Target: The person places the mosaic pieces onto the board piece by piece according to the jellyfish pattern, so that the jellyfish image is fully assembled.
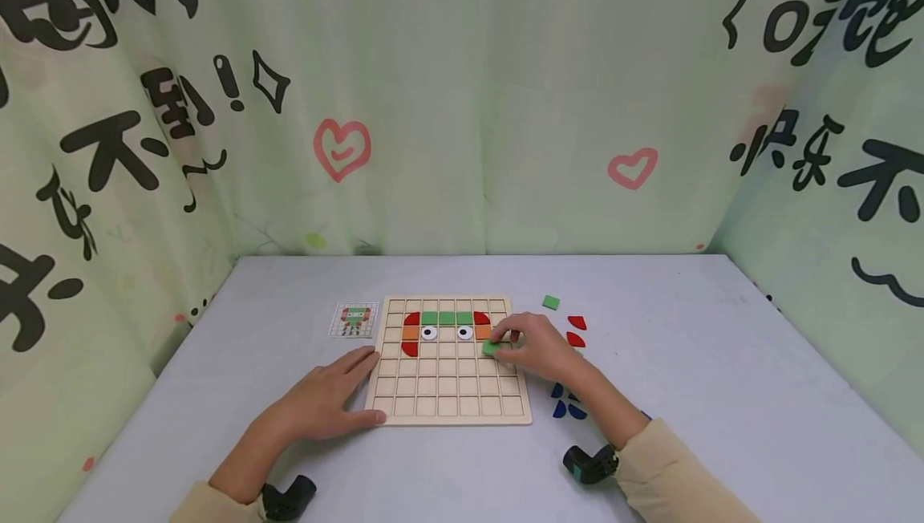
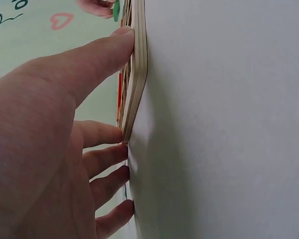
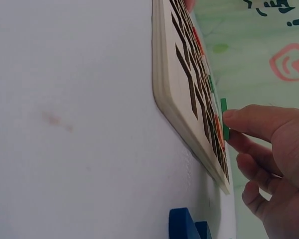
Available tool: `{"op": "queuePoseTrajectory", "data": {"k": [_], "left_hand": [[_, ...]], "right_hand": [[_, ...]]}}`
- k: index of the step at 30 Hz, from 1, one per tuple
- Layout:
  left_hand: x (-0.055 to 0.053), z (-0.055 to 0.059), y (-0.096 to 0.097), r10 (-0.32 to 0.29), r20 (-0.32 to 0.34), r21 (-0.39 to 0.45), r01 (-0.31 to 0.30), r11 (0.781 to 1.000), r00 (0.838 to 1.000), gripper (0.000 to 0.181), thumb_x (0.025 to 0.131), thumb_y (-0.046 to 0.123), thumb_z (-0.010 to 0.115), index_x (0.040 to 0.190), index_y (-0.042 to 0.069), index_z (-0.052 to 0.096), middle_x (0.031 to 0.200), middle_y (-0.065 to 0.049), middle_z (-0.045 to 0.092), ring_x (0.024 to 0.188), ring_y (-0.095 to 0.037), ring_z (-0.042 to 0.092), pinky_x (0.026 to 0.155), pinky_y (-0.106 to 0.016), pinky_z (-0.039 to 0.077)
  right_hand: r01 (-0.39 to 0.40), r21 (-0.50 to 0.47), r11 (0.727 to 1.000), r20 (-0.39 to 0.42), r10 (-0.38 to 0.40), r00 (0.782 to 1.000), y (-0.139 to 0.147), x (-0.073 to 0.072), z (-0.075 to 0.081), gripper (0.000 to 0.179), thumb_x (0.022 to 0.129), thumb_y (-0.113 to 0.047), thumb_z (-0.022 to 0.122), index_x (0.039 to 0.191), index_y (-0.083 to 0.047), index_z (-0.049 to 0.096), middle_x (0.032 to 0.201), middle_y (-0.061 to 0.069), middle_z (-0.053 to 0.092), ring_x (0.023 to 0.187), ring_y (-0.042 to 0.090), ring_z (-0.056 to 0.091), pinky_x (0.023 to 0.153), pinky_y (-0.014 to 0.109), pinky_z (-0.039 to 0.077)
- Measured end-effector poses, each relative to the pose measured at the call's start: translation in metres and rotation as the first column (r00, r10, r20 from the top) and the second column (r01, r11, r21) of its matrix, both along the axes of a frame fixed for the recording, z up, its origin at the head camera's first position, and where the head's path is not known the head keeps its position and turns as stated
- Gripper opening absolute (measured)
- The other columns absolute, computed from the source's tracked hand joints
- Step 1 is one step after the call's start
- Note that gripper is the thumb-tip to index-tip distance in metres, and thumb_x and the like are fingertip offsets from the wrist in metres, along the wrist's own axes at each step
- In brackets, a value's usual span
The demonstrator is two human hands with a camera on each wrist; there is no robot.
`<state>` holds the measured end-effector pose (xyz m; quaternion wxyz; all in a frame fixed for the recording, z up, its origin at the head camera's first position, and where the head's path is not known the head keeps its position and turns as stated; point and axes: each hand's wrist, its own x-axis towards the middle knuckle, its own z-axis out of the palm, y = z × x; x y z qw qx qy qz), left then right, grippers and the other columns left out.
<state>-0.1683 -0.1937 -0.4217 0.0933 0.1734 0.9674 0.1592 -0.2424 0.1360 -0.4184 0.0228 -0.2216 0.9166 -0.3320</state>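
A wooden grid board (image 1: 447,388) lies on the table, with green, red and orange tiles and two eye tiles set in its upper rows. My left hand (image 1: 325,396) rests against the board's left side, thumb on the near-left corner and fingers extended along the edge. Between thumb and fingertips, my right hand (image 1: 537,344) pinches a green square tile (image 1: 490,348) just over the right part of the grid. The right wrist view shows this green tile (image 3: 224,105) held on edge, close above the board. Left of the board lies a picture card (image 1: 354,320) of a tile figure.
To the board's right lie a loose green tile (image 1: 551,302), red pieces (image 1: 577,322) and several blue pieces (image 1: 577,411), partly hidden by the right forearm. Black wrist devices (image 1: 590,464) sit by both sleeves. A printed curtain (image 1: 484,106) surrounds the white table (image 1: 289,298).
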Motion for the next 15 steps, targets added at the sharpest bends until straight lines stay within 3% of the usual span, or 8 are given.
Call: {"op": "queuePoseTrajectory", "data": {"k": [7, 15], "left_hand": [[0.0, 0.0, 0.0, 0.001, 0.001, 0.001, -0.001, 1.0, 1.0, 0.091, 0.082, 0.061, 0.066, 0.151, 0.011, 0.034, 0.158, -0.008, 0.03, 0.145, -0.029, 0.031, 0.109, -0.055, 0.034], [0.001, 0.002, -0.001, 0.0, 0.006, 0.007, 0.0, 1.0, 1.0, 0.09, 0.082, 0.06, 0.066, 0.151, 0.011, 0.034, 0.158, -0.008, 0.03, 0.145, -0.029, 0.031, 0.109, -0.056, 0.034]], "right_hand": [[-0.037, -0.014, 0.999, 0.016, 0.038, 0.999, -0.012, -0.002, -0.001, 0.011, 0.083, -0.013, 0.075, 0.092, -0.017, 0.073, 0.091, -0.005, 0.067, 0.08, 0.013, 0.053, 0.063, 0.021, 0.045], [-0.076, -0.027, 0.997, 0.015, 0.076, 0.997, -0.025, -0.002, -0.003, 0.012, 0.082, -0.011, 0.075, 0.094, -0.015, 0.074, 0.092, -0.002, 0.067, 0.083, 0.015, 0.052, 0.068, 0.023, 0.045]]}}
